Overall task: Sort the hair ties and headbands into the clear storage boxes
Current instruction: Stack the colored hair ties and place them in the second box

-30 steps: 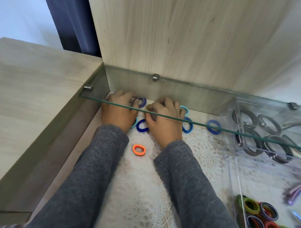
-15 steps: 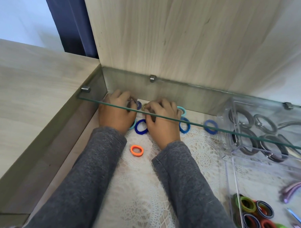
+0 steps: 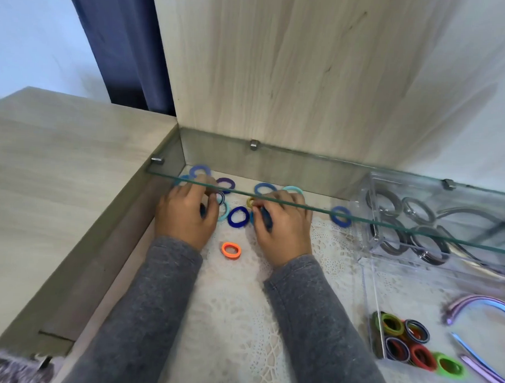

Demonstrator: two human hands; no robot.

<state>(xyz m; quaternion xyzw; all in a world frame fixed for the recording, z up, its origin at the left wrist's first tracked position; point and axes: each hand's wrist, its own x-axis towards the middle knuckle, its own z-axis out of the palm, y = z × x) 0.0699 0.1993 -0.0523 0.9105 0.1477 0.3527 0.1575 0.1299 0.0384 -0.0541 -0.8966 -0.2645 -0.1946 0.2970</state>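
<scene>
- Left hand (image 3: 184,217) lies knuckles-up under the glass shelf (image 3: 387,229), fingers curled round a navy tie (image 3: 202,210).
- Right hand (image 3: 283,226) lies alongside, its thumb and fingers pinching a dark blue tie (image 3: 266,219).
- Loose hair ties (image 3: 238,216) lie scattered on the lace cloth (image 3: 233,305) around both hands, with an orange tie (image 3: 231,250) nearer the wrists.
- The clear boxes (image 3: 369,298) stand to the right. The far one holds grey headbands (image 3: 384,200) and the near one coloured ties (image 3: 392,324).

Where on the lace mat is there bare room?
Free: the lace mat between the two sleeves, nearer than the orange hair tie, and the strip between the right hand and the clear boxes. Crowded: blue hair ties under the glass shelf, from the left hand rightward.
</scene>
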